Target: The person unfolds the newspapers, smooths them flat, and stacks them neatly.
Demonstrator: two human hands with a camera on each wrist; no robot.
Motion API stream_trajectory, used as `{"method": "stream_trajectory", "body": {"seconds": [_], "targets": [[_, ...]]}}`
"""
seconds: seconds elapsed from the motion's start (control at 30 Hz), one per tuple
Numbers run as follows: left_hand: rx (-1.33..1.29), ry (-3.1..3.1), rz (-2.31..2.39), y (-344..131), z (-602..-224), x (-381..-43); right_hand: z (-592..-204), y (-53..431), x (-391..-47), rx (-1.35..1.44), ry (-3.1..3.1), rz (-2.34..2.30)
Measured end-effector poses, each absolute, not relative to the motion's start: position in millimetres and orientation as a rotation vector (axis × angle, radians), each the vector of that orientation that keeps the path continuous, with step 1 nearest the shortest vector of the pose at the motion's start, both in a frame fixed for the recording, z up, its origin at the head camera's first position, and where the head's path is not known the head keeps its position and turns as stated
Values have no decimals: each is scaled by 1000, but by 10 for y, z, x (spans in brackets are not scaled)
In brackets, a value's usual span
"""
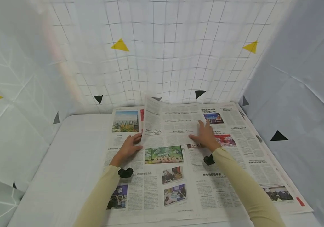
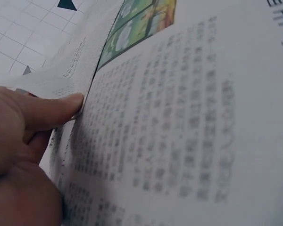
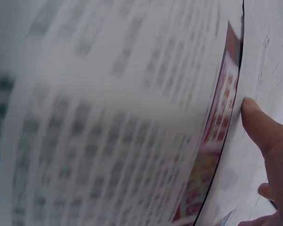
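Note:
A smaller newspaper sheet (image 1: 179,126) lies over larger spread newspapers, its left part lifted and bent upward. At its lower left edge, my left hand (image 1: 129,146) pinches the paper. The left wrist view shows that thumb (image 2: 61,110) on the sheet's edge, with a finger behind it. My right hand (image 1: 206,137) rests on the sheet's right side, thumb and fingers spread. In the right wrist view, the right thumb (image 3: 259,125) touches the pale paper beside a dark edge; the other fingers are mostly out of sight.
Large newspapers (image 1: 150,192) with colour photos cover much of the white table (image 1: 68,157). White grid-lined sheeting (image 1: 176,63) rises behind it, and grey-white sheeting (image 1: 300,94) stands at the right. Yellow and black triangles mark these walls. Each wrist carries a small black device (image 1: 126,172).

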State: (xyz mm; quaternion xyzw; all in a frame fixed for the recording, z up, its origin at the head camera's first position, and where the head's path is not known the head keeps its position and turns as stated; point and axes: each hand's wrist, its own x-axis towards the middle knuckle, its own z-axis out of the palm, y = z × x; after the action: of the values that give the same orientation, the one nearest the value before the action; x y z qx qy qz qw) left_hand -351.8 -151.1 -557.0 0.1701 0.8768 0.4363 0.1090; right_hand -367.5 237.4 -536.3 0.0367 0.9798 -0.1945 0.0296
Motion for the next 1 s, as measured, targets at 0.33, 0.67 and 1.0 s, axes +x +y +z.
{"method": "stream_trajectory", "body": {"seconds": [0.33,0.67,1.0], "targets": [[497,2423,1448,-1637,-5543,-3560,-5298,2573,-3729,57,2987,-748],[440,2444,1461,-1659,-5563,-3632,-5295,2563,-3715,-120,2890,-690],[421,2719,1435,-1689,-5621,-3619,-5343,2603,-3697,-221,2944,-731]]}}
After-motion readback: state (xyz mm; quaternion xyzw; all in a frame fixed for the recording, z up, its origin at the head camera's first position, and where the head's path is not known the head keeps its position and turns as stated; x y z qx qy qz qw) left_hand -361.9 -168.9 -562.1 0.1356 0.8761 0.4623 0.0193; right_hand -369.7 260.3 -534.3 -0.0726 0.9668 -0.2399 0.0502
